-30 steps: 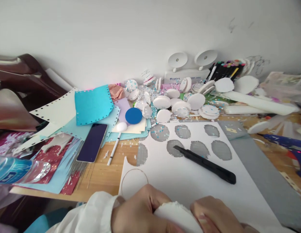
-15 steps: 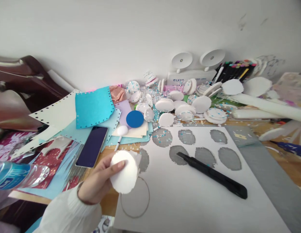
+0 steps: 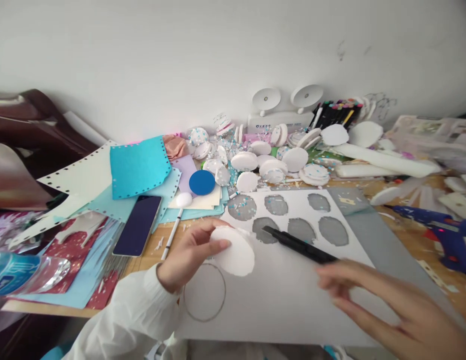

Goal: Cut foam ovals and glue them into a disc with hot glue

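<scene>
Pinched between the thumb and fingers of my left hand (image 3: 195,250) is a white foam disc (image 3: 235,252), tilted above a white foam sheet (image 3: 285,305). The sheet has several roughly round holes cut in it, and a drawn circle (image 3: 204,292) lies just below my left hand. A black cutter knife (image 3: 300,245) rests across the sheet. My right hand (image 3: 368,295) is over the sheet's right part, at the knife's rear end; its fingers are slightly blurred and partly spread, and whether they touch the knife is unclear.
Many white discs (image 3: 295,160) are heaped at the back by the wall. Coloured felt sheets (image 3: 138,165), a phone (image 3: 137,225), a blue disc (image 3: 201,182) and a bottle (image 3: 26,272) are on the left. A blue glue gun (image 3: 443,230) lies right.
My right hand has come into view from the right, reaching the knife's rear end. My left hand has moved right and slightly up with the disc. The view has shifted slightly right.
</scene>
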Motion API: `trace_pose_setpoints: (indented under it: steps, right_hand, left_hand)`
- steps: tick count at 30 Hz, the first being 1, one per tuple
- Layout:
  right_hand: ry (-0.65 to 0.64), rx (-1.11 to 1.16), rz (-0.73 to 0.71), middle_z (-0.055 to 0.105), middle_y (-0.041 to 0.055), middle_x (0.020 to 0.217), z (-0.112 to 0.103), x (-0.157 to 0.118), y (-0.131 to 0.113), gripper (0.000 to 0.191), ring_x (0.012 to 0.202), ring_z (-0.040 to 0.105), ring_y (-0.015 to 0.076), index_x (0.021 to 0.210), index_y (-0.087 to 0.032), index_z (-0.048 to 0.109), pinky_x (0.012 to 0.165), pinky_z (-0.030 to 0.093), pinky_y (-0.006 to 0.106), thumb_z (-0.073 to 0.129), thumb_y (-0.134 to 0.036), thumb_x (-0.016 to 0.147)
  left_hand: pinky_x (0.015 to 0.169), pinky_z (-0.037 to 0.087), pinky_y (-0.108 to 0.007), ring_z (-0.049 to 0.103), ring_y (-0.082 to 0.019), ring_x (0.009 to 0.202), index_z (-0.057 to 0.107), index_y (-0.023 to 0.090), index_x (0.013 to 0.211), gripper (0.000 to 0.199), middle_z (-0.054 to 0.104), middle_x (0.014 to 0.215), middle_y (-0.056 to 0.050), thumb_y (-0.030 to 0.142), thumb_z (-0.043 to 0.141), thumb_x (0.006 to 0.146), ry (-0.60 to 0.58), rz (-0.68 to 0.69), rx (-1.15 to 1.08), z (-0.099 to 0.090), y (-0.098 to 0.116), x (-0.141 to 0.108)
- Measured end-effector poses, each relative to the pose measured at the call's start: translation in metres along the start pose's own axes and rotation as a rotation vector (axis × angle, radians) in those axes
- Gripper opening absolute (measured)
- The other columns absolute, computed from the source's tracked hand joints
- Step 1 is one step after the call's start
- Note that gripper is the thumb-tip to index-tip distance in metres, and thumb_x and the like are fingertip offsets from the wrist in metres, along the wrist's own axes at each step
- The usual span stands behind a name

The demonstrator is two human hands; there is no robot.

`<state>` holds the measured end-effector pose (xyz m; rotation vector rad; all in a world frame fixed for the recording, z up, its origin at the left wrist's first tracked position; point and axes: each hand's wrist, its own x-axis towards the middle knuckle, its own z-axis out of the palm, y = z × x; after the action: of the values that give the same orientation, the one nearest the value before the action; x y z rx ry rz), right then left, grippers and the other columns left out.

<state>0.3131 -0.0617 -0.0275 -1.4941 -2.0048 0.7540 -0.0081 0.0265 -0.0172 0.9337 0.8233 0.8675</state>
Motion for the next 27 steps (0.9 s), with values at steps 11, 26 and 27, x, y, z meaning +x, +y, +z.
trace_pose_setpoints:
  steps: [11, 26, 27]
  right_hand:
    - [-0.072, 0.408, 0.066, 0.051, -0.0049, 0.057, 0.046, 0.106, -0.052, 0.026, 0.05, 0.051, 0.0096, 0.071, -0.021, 0.049, 0.047, 0.04, 0.021, 0.057, -0.039, 0.087]
    - [0.129, -0.481, -0.143, 0.061, 0.0115, 0.101, 0.027, 0.072, 0.019, 0.037, 0.098, 0.058, 0.0322, 0.104, -0.019, 0.056, 0.081, 0.047, 0.043, 0.061, -0.049, 0.084]
    - [0.108, -0.531, -0.129, 0.061, 0.0125, 0.102, 0.029, 0.066, 0.029, 0.041, 0.099, 0.057, 0.0332, 0.106, -0.018, 0.055, 0.082, 0.047, 0.044, 0.06, -0.051, 0.083]
  left_hand:
    - [0.093, 0.044, -0.038, 0.055, -0.024, 0.109, 0.056, 0.023, 0.123, 0.044, 0.061, 0.118, -0.009, 0.031, 0.068, 0.082, 0.064, 0.474, 0.884, 0.026, -0.009, 0.013]
    - [0.078, 0.041, -0.034, 0.06, -0.029, 0.098, 0.053, 0.008, 0.123, 0.067, 0.06, 0.117, -0.019, 0.026, 0.057, 0.058, -0.258, -0.147, -0.549, 0.012, -0.041, 0.032]
    - [0.082, 0.041, -0.036, 0.06, -0.031, 0.102, 0.053, 0.007, 0.123, 0.067, 0.06, 0.12, -0.02, 0.027, 0.056, 0.059, -0.264, -0.185, -0.611, 0.011, -0.041, 0.032]
